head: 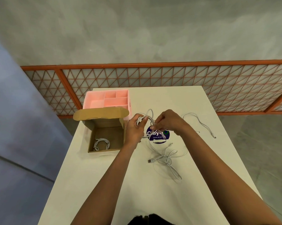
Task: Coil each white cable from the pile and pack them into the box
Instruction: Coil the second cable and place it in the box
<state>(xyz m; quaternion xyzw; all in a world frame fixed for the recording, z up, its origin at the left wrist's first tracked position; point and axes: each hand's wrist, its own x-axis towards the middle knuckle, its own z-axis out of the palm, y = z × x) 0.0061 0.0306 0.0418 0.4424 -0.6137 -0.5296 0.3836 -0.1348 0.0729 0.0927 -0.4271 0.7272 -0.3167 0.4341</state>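
On the left of the white worktop [137, 192] stands an open cardboard box [107, 123], flap raised at its far side. One coiled white cable [101, 143] lies flat on the box floor, in the near-left corner. Behind the box, touching or just beside it, sits a pink compartment tray [107, 99]. To the right of the box, the left hand [134, 129] is raised above the worktop with its fingers curled round a part-wound cable [142, 119]; the loops stand roughly upright and rise above the fingers. The right hand [166, 122], just beside it, pinches a strand of the same cable between thumb and fingertips; the free end hangs down toward the near side, over a round purple sticker [158, 135]. Nearer the person lies a loose tangle of cables [167, 157], its USB plug [150, 160] pointing left. Well apart on the right, a single uncoiled cable [202, 123] runs from far-left to near-right, ending near the worktop edge.
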